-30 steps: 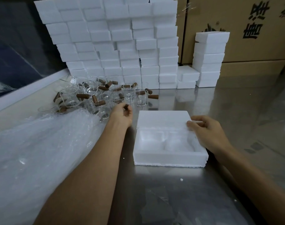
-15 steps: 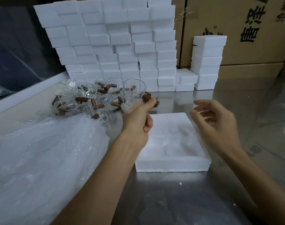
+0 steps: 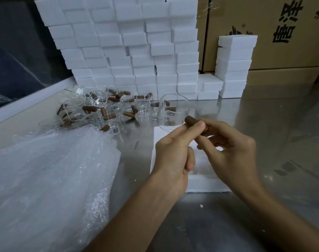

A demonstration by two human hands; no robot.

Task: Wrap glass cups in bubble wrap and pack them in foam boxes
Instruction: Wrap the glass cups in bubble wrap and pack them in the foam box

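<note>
Cardboard boxes [image 3: 275, 33] bear large black Chinese characters, only partly visible.

bubble wrap [image 3: 46, 179] left of foam box [image 3: 206, 182]

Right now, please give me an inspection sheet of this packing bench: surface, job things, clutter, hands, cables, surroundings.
Surface: steel table, reflective, a small white crumb in front of the open box.
Job's things: glass cup with a brown wooden handle held up over the open foam box; bubble wrap pile at left; more handled glass cups clustered behind it.
Clutter: nothing seen beyond the crumb.
Hands: left hand pinches the handle; right hand curls round the handle's other end.
Cables: nothing seen.
Surroundings: wall of stacked foam boxes, a shorter foam stack, printed cardboard cartons behind.
</note>
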